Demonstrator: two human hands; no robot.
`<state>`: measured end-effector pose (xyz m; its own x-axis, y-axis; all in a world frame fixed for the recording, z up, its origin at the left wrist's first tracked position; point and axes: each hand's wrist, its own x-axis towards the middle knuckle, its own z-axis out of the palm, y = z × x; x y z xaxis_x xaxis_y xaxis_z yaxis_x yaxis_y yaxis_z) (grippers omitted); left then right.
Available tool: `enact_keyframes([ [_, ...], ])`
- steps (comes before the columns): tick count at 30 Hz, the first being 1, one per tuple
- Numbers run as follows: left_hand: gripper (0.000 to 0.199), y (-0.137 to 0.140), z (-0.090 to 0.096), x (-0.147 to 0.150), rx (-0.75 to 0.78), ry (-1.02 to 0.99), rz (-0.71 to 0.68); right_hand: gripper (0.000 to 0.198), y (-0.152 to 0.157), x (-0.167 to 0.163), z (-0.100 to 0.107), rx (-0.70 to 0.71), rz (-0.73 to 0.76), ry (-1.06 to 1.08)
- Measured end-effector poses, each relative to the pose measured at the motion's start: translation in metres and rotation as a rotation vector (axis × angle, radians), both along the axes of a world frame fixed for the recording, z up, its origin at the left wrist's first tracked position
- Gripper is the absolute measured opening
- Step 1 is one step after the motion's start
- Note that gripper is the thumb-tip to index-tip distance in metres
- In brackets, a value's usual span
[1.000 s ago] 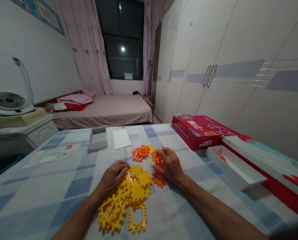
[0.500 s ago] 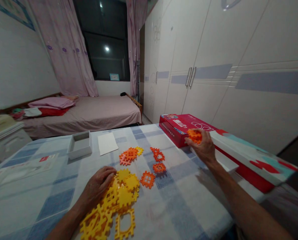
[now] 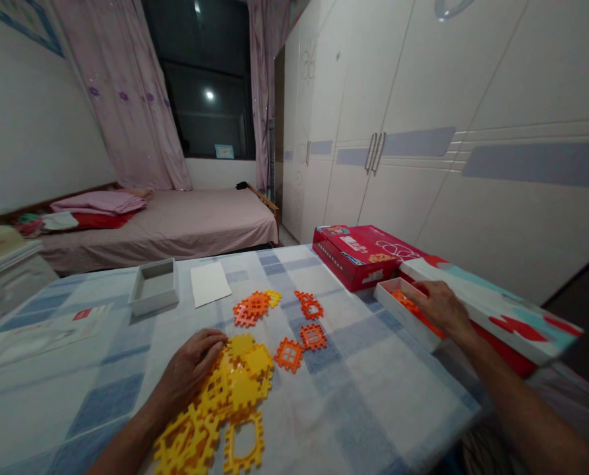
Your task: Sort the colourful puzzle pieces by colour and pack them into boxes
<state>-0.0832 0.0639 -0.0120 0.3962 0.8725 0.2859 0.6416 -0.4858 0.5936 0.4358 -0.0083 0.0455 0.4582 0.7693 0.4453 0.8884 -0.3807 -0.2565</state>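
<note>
My left hand [image 3: 195, 363] rests on the tablecloth, its slightly bent fingers lying against the pile of yellow plastic interlocking pieces [image 3: 242, 389]. It grips nothing. At the right, my right hand [image 3: 440, 307] reaches into a narrow white box [image 3: 423, 336], its fingers closed around orange interlocking pieces [image 3: 405, 300]; the fingertips are partly hidden. Several loose orange pieces [image 3: 289, 355] lie mid-table between the hands. Farther back is a small heap of orange-red pieces [image 3: 251, 309], with a yellow piece [image 3: 273, 298] beside it.
A red box [image 3: 358, 254] stands at the table's back right, beside a long white and red lid [image 3: 496, 310]. Toward the back left are a shallow grey tray [image 3: 154, 300] and a white card [image 3: 210, 284]. A printed sheet [image 3: 41, 336] lies at far left.
My right hand has moved down and right, bringing the orange pieces from above the table into the white box. My left hand stays by the yellow pile.
</note>
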Motion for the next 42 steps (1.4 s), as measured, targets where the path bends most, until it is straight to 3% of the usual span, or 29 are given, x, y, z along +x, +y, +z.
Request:
enact_keyframes([
  [2, 0.039, -0.001, 0.001, 0.000, 0.007, -0.003, -0.004, 0.047, 0.001, -0.011, 0.005, 0.063, 0.041, 0.030],
  [5, 0.038, -0.002, 0.002, 0.001, 0.022, -0.004, -0.002, 0.039, 0.008, -0.045, 0.007, 0.064, 0.284, 0.126],
  [8, 0.038, -0.002, 0.002, 0.001, 0.037, 0.000, -0.002, 0.038, 0.017, -0.093, -0.001, -0.129, 0.575, 0.198],
  [12, 0.038, 0.000, 0.000, 0.000, 0.057, -0.003, -0.003, 0.042, 0.025, -0.159, -0.014, -0.322, 0.730, 0.184],
  [17, 0.039, 0.000, 0.000, 0.000, 0.067, -0.007, 0.000, 0.042, 0.024, -0.202, -0.022, -0.390, 0.711, 0.078],
  [20, 0.039, -0.001, 0.000, 0.000, 0.060, -0.010, -0.007, 0.043, 0.022, -0.203, -0.024, -0.400, 0.710, 0.126],
  [24, 0.037, -0.001, 0.000, 0.000, 0.037, -0.002, -0.027, 0.019, 0.030, -0.196, -0.020, -0.397, 0.719, 0.250],
  [28, 0.037, -0.001, 0.001, 0.001, 0.031, -0.001, -0.020, 0.024, 0.063, -0.194, -0.017, -0.320, 0.571, 0.259],
  [33, 0.038, -0.004, 0.004, 0.002, 0.034, 0.002, -0.014, 0.024, 0.101, -0.205, -0.027, -0.332, 0.431, 0.229],
  [37, 0.039, -0.004, 0.005, 0.002, 0.040, -0.005, -0.011, 0.025, 0.103, -0.211, -0.035, -0.309, 0.418, 0.201],
  [42, 0.038, -0.002, 0.001, 0.001, 0.025, -0.016, -0.019, 0.023, 0.096, -0.216, -0.037, -0.180, 0.495, 0.218],
])
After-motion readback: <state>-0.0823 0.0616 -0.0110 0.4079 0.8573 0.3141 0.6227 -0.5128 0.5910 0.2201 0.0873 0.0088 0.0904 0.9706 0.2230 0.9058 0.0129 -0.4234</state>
